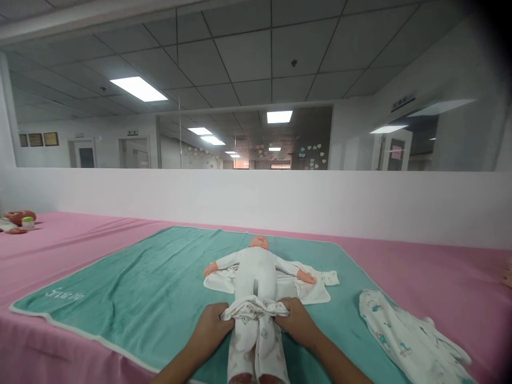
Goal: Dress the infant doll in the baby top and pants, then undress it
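A baby doll in a white bodysuit lies on its back on a teal blanket, head away from me, arms spread. An open white garment lies under its torso. Patterned white trousers cover its legs, the waistband bunched at the hips. My left hand is closed on the left side of the waistband. My right hand is closed on the right side.
The blanket lies on a pink-covered table against a low white wall. Another patterned white garment is crumpled at the blanket's right edge. Small toys and a bottle sit at the far left.
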Demonstrator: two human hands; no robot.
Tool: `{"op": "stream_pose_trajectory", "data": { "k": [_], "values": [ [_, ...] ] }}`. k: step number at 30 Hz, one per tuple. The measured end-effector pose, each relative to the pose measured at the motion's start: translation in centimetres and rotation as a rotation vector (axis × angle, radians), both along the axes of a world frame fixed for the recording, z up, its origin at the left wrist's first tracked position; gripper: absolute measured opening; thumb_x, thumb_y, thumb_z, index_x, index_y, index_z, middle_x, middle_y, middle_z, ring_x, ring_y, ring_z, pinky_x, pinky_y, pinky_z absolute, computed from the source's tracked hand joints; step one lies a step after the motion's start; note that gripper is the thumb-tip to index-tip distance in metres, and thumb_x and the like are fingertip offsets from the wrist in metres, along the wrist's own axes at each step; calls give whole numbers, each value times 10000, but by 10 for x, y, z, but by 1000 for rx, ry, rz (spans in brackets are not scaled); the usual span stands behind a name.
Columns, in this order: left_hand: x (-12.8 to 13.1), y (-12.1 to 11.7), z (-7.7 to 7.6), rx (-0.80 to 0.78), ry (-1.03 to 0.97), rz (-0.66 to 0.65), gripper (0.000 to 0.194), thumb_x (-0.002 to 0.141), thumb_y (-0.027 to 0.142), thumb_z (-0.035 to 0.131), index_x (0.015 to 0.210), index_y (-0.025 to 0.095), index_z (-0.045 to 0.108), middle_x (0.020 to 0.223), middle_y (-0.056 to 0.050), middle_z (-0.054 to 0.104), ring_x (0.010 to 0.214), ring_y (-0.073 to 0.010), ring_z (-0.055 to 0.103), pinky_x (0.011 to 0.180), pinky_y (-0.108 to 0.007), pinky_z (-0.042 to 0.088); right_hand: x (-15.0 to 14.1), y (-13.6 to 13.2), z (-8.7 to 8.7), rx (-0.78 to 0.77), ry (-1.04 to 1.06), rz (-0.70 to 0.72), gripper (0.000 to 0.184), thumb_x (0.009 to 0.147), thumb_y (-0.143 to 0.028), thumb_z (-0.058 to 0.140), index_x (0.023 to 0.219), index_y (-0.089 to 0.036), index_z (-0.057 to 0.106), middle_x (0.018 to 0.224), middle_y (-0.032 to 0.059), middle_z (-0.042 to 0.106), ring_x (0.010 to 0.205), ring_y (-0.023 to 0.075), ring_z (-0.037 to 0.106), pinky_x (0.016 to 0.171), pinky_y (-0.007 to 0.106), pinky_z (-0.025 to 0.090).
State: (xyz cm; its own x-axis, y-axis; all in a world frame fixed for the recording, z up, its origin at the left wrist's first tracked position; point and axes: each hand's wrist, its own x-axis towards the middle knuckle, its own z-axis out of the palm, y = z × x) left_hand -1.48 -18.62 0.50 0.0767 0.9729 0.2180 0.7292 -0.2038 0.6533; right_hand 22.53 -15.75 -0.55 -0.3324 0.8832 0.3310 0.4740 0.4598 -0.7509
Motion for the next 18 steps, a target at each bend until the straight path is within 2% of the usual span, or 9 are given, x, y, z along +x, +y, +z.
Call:
{"op": "stream_pose_trajectory", "data": {
  "k": [3, 5, 7, 8, 10, 12, 15, 18],
  "values": [
    [2, -11, 3, 15, -6, -25, 93, 689, 216, 440, 604, 177, 442, 684, 5, 516, 740, -168, 491, 656, -256, 345, 4, -12, 4, -140, 171, 69, 153, 740, -283, 515, 663, -162, 570, 650, 3, 584, 685, 171, 516, 612, 249, 386],
    [-2, -19, 2, -15, -78, -132, 98, 696, 237, 486, 758, 172, 526, 837, -19, 565, 857, -187, 510, 767, -275, 381, 12, -23, 9, -196, 264, 162, 246, 737, -355, 562, 888, -166, 600, 868, 27, 628, 838, 204, 549, 723, 279, 423],
    [-8, -28, -1, -61, -173, -256, 435, 623, 262, 616, 1042, 191, 521, 1050, -42, 557, 993, -213, 498, 868, -296, 381, 22, -36, 11, -245, 272, 235, 543, 659, -429, 660, 1129, -192, 524, 1080, 62, 586, 980, 241, 535, 829, 322, 419],
    [-11, -33, -2, -83, -201, -296, 668, 560, 266, 683, 1184, 215, 451, 1149, -53, 524, 1050, -234, 482, 900, -310, 377, 25, -42, 10, -262, 246, 245, 718, 596, -448, 713, 1222, -206, 459, 1155, 82, 549, 1033, 262, 519, 866, 344, 409],
    [-16, -42, -1, -116, -193, -335, 1041, 443, 279, 771, 1355, 269, 268, 1279, -75, 444, 1137, -286, 439, 937, -346, 369, 27, -50, 2, -258, 171, 205, 1011, 466, -450, 788, 1339, -224, 331, 1259, 119, 469, 1127, 309, 466, 919, 380, 383],
    [-17, -50, 2, -114, -133, -359, 1204, 390, 331, 805, 1409, 303, 164, 1346, -87, 377, 1204, -327, 382, 973, -379, 349, 20, -50, -11, -210, 115, 130, 1175, 376, -443, 818, 1386, -226, 258, 1323, 145, 395, 1209, 355, 385, 972, 415, 340],
    [-13, -54, 6, -54, -65, -413, 1273, 348, 373, 824, 1423, 308, 145, 1425, -94, 246, 1280, -350, 283, 1045, -400, 280, 2, -40, -35, -118, 80, 39, 1257, 286, -412, 829, 1388, -204, 263, 1340, 166, 358, 1255, 411, 295, 1034, 473, 248],
    [-5, -47, 1, 3, -73, -426, 1183, 422, 423, 798, 1418, 283, 175, 1442, -108, 174, 1301, -326, 255, 1063, -384, 263, -9, -33, -53, -66, 84, -5, 1247, 249, -359, 830, 1360, -173, 294, 1316, 185, 374, 1252, 436, 279, 1057, 489, 195]
  ]
}}
